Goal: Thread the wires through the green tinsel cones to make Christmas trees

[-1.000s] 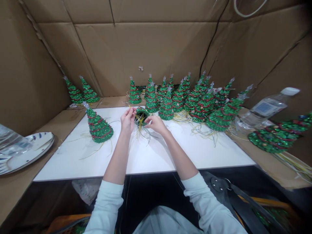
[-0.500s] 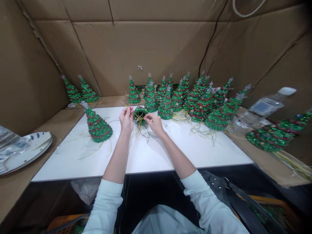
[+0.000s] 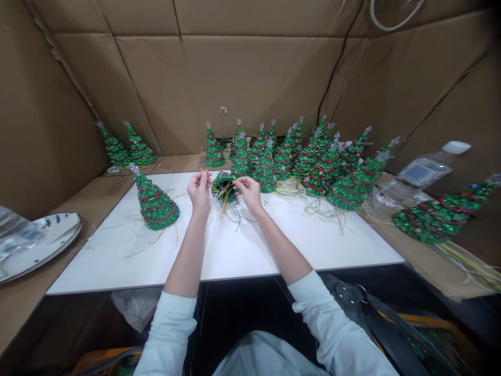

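Tree (image 3: 222, 177) is tipped base-out at 12 o'clock, for access I guess, left hand (image 3: 199, 192) pinching a yellow wire (image 3: 202, 169), can't tell about right hand (image 3: 249, 192).

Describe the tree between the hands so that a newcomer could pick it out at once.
Find the white board, then look near its far edge, between the left hand and the right hand. There lies a green tree on its side. Unlike the standing trees behind it, it shows a dark hollow base with yellow strands spilling out.
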`<state>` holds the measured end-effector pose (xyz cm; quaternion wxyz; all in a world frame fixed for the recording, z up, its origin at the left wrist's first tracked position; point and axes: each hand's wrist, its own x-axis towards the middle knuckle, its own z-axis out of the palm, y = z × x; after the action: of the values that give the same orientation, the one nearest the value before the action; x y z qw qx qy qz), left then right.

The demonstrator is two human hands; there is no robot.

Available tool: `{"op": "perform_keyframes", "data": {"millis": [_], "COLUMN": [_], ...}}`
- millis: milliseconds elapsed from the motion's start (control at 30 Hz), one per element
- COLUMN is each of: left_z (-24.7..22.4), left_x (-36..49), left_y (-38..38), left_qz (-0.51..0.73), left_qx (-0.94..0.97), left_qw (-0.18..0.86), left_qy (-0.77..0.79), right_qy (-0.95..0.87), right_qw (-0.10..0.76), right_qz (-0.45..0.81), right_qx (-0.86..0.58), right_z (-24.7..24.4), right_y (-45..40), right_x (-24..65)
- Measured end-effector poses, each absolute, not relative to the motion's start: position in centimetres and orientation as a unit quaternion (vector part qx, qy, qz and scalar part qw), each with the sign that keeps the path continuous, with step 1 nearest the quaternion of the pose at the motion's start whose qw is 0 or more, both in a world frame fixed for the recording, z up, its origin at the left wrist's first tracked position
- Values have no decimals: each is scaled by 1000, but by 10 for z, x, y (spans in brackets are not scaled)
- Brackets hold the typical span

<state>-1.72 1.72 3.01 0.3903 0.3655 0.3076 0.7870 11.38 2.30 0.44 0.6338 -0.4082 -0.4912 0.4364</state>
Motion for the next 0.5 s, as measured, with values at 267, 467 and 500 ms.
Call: {"op": "perform_keyframes", "data": {"millis": [267, 467, 500], "left_z": [5, -2, -2], "left_x": [-3, 5, 6], "left_y": [21, 20, 20], "left_qz": [647, 648, 647], "left_qx": [513, 507, 506], "left_qw": [333, 357, 366], "left_qy": [456, 444, 438], "right_qy": [-495, -528, -526], "right_qw": [637, 635, 635], "right_qz": [424, 396, 397], "right_qx": [-412, -402, -403], "right_z": [4, 2, 2], "right_y": [25, 23, 23], "right_x": [106, 103, 103]}}
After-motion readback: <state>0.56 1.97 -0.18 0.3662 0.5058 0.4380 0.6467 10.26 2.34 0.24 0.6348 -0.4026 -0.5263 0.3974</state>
